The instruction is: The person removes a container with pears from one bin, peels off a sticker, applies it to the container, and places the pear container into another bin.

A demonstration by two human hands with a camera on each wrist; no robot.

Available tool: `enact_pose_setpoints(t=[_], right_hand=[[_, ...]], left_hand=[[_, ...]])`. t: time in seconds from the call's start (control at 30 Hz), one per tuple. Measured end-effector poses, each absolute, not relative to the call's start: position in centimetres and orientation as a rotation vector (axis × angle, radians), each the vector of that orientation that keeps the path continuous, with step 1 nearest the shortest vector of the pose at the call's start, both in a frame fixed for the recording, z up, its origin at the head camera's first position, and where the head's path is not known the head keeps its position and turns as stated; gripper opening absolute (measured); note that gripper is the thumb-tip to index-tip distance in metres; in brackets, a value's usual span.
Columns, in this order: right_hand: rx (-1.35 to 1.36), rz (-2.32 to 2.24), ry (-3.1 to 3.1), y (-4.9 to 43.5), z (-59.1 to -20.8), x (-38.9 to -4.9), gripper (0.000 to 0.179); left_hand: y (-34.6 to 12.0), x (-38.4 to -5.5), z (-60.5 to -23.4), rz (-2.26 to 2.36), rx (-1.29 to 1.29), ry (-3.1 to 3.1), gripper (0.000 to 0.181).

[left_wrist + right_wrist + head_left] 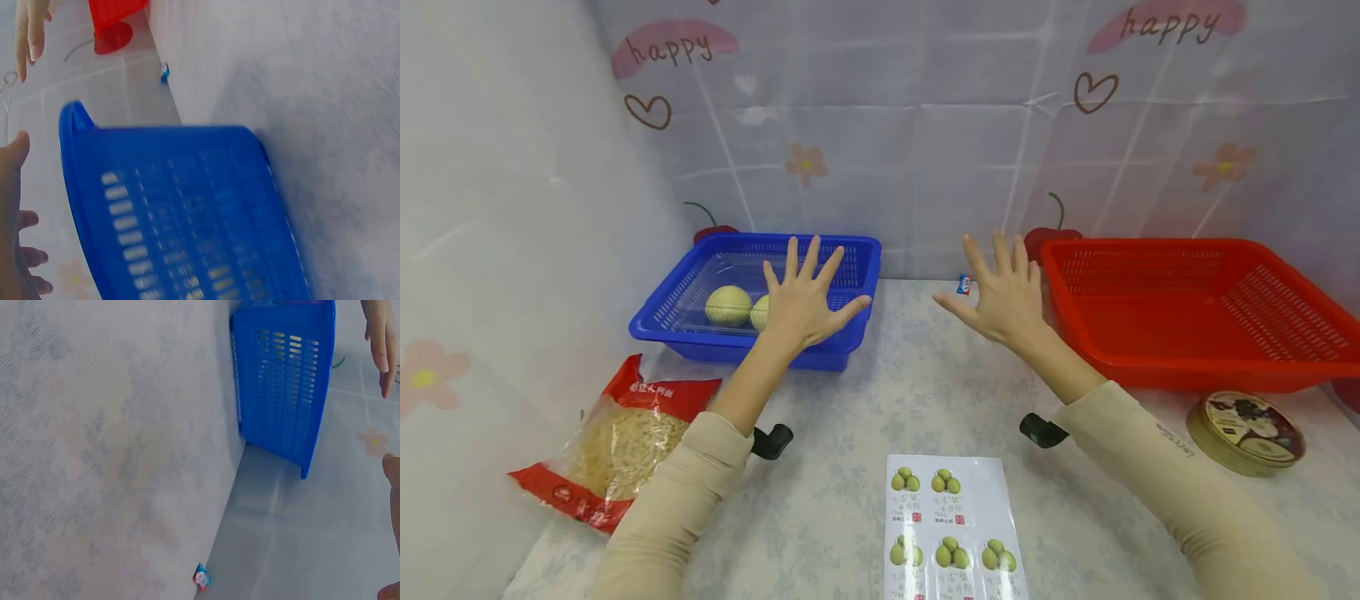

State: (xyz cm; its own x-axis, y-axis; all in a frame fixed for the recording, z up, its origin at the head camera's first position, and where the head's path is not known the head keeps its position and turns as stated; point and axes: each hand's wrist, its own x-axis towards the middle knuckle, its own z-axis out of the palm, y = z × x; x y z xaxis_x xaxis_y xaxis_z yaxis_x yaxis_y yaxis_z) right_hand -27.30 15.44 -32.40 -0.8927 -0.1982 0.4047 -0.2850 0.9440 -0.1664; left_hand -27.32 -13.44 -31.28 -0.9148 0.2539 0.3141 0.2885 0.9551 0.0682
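Observation:
Both hands are raised with fingers spread and hold nothing. In the head view my left hand [805, 304] overlaps the right part of a blue plastic basket [752, 346], in which two pale green-yellow melons [727, 306] lie under clear wrap; the hand partly hides one. My right hand [1007, 300] is beside the left wall of a red plastic basket [1187, 371]. Between the hands, by the back wall, lies a small blue-and-red wrapped candy [964, 284]. The left wrist view shows the blue basket's slotted side [181, 206] below the left thumb [15, 150].
A red-and-clear bag of pasta [632, 437] lies at the left by the side curtain. Front centre on the table is a sheet of green-fruit stickers [951, 533]. A round gold tin [1247, 433] sits before the red basket. A printed curtain [917, 167] hangs behind.

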Motion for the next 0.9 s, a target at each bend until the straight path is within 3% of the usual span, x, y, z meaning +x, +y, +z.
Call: enact_pose_setpoints(t=[0.3, 0.67, 0.9], right_hand=[[0.61, 0.888, -2.826, 10.6, -32.1, -29.4, 0.076], [0.762, 1.28, -2.734, 4.6, -31.6, -31.2, 0.069], [0.774, 1.362, -2.797, 0.8, -31.1, -31.7, 0.071]], left_hand=[[-19.5, -27.0, -30.9, -0.228, -0.206, -2.691, 0.066], [-26.8, -26.7, -29.8, -0.34, 0.009, -2.768, 0.07], [-31.4, -27.5, -29.9, -0.45, -0.061, -2.846, 0.073]])
